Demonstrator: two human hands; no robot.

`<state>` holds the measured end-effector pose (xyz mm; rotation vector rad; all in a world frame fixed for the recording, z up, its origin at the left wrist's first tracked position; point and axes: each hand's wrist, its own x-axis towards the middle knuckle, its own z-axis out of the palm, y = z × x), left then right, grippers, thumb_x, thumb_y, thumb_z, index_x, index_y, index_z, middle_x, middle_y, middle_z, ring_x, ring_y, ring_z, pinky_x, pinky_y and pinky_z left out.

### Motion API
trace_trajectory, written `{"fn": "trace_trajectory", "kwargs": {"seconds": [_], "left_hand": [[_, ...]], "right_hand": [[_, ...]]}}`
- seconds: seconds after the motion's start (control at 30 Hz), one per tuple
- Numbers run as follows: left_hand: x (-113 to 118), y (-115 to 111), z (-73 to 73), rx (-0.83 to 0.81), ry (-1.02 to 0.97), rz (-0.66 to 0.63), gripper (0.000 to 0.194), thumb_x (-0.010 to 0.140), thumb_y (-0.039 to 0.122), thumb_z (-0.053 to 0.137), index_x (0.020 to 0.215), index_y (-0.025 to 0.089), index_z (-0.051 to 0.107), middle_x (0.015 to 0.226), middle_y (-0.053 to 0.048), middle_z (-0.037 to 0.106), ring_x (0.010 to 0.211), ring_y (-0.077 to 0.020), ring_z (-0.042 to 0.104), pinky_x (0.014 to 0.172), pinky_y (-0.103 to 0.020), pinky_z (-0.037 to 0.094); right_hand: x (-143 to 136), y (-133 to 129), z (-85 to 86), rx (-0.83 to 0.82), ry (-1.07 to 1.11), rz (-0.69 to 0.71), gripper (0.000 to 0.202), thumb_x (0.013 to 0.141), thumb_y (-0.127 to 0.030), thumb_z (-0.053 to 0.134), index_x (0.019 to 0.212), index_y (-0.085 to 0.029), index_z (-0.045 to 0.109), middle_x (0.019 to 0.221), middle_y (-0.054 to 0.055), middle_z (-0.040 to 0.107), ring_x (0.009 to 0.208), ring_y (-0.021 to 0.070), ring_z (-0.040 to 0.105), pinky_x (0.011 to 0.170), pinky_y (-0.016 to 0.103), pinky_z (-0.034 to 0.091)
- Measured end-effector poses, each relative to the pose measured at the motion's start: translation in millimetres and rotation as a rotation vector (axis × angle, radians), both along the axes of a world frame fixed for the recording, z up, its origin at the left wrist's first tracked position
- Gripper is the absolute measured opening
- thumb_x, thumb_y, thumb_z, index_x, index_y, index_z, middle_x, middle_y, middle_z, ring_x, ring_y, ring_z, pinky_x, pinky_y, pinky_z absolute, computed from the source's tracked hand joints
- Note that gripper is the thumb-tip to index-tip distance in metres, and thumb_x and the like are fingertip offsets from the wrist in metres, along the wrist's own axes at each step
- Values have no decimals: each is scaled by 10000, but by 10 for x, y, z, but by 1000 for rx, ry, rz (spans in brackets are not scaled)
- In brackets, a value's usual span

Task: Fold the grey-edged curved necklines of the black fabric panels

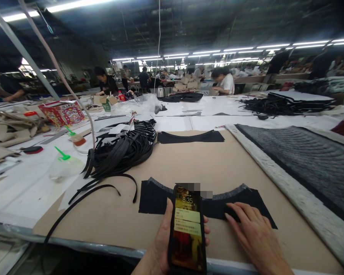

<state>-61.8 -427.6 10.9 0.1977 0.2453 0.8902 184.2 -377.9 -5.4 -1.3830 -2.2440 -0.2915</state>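
My left hand (160, 236) is closed around a smartphone (188, 229) with a dark case. Its lit lock screen reads 8:35. Beneath the phone's top lies a black fabric piece (154, 200) with a curved, greyish upper edge, flat on the tan sheet (109, 225). The fingers of my right hand (252, 225) are curled over the right half of that piece, around something small, dark and rounded that mostly hides under them. Farther back on the same sheet rests a second black curved piece (190, 137).
Left of the sheet's middle sits a heap of black strips (123, 152), some trailing over the front edge. Two green-nozzled bottles (64, 168) and a red patterned box (61, 112) stand at left. A grey textured panel (306, 160) lies at right. Several people work farther back.
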Motion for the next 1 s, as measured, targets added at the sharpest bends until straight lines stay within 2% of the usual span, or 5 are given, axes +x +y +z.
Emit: {"fn": "trace_trajectory", "kwargs": {"seconds": [0.13,0.3,0.5,0.6,1.0], "left_hand": [[37,39,26,26,-20,-7,1046,793,868,292,1251,-52,485,1073,-216,577,911,-280,603,773,-320,498],[67,107,34,40,-18,-11,1037,818,847,282,1263,-72,464,1106,-237,566,937,-272,601,812,-310,482],[60,155,3,20,19,28,954,878,784,224,1301,-42,447,1088,-240,591,898,-269,626,796,-312,493],[54,151,13,36,-33,19,896,901,751,221,1320,-10,442,1122,-229,583,930,-274,618,829,-318,480],[64,173,-14,34,-21,-8,861,901,742,293,1313,4,459,1156,-217,572,1035,-303,581,931,-351,437]], "right_hand": [[127,12,-50,31,-27,-45,313,952,-355,395,1088,-169,606,1049,99,620,927,271,546,754,416,386],[-38,3,154,36,222,-104,320,927,-366,427,1123,-202,620,1132,107,598,1041,309,521,868,487,370],[-611,-107,478,-876,1057,50,518,842,-563,524,1189,-181,566,1133,105,620,978,256,602,775,360,512],[-867,-132,551,-1095,1242,182,594,769,-522,649,1214,-148,524,1137,107,626,1023,254,598,831,347,514],[-1047,-75,585,-1117,1387,182,560,696,-406,764,1153,-161,550,1085,87,665,982,263,631,834,372,525]]}}
